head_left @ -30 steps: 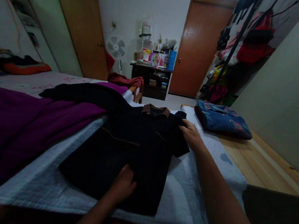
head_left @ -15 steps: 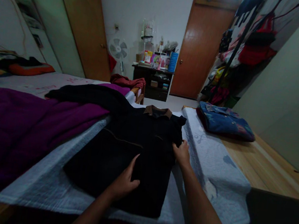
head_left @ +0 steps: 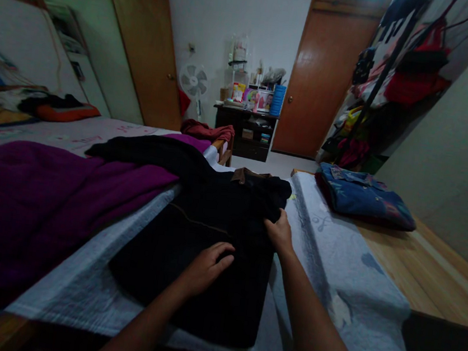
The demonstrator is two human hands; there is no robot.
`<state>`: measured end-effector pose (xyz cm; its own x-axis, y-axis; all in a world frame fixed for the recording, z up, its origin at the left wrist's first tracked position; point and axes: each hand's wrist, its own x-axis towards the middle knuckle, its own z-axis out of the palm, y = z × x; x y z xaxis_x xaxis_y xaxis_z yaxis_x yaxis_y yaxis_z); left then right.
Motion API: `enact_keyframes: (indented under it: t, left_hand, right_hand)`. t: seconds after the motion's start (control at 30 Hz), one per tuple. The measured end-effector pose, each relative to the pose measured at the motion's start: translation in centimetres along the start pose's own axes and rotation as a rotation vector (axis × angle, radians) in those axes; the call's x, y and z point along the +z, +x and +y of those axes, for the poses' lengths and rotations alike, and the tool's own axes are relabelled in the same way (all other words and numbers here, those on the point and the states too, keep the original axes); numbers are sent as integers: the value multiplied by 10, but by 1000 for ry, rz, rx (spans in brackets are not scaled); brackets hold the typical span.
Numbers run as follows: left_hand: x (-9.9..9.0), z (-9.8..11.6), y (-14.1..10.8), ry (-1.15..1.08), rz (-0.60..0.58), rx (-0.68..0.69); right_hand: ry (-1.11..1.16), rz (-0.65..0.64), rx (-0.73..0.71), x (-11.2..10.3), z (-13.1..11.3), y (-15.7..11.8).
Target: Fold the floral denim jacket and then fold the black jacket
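A black jacket [head_left: 192, 249] with a brown collar [head_left: 242, 175] lies spread on a pale blue bed cover [head_left: 77, 287]. One black sleeve [head_left: 152, 149] stretches left over a purple blanket [head_left: 58, 195]. At the jacket's right side, below the shoulder, my right hand [head_left: 280, 231] has its fingers closed on the dark fabric; the fold hides its fingertips. My left hand [head_left: 209, 265] is over the middle of the jacket front, fingers slightly bent and thumb apart, holding nothing. Whether its fingertips touch the cloth I cannot tell.
A folded blue denim garment [head_left: 362, 193] rests on the wooden board [head_left: 430, 265] and cover at right. Behind stand a white fan [head_left: 194, 81], a dark cabinet [head_left: 242, 137] with many items on it and a brown door [head_left: 320, 84]. Bags [head_left: 417, 84] hang at right.
My right hand has drawn the jacket's right side inward, folding fabric over the chest toward the collar. My left hand has moved up the jacket front and its fingers are more bent. The view has shifted slightly left.
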<state>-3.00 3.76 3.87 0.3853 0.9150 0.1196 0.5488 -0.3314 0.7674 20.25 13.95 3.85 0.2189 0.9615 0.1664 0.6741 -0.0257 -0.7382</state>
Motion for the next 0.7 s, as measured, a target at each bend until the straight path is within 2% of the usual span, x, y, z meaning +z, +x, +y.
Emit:
enact_keyframes:
  t: [0.1, 0.2, 0.3, 0.4, 0.47, 0.63, 0.7]
  left_hand:
    - [-27, -18, 27, 280, 201, -51]
    - [-53, -42, 53, 617, 402, -256]
    - [-67, -57, 71, 784, 410, -401]
    - [-73, -61, 85, 786, 379, -480]
    - [-77, -60, 96, 739, 402, -520]
    - [-90, -64, 129, 443, 528, -581]
    - [-93, -66, 139, 343, 608, -551]
  right_hand:
    - [-106, 1, 46, 3, -16, 0]
    - [-145, -11, 71, 7, -19, -2]
    - [-138, 1, 83, 9, -10, -4]
    - [-118, 6, 85, 10, 2, -7]
    - [-109, 15, 88, 12, 9, -9]
    - [-80, 79, 92, 21, 25, -15]
    - [-55, 105, 92, 24, 31, -18]
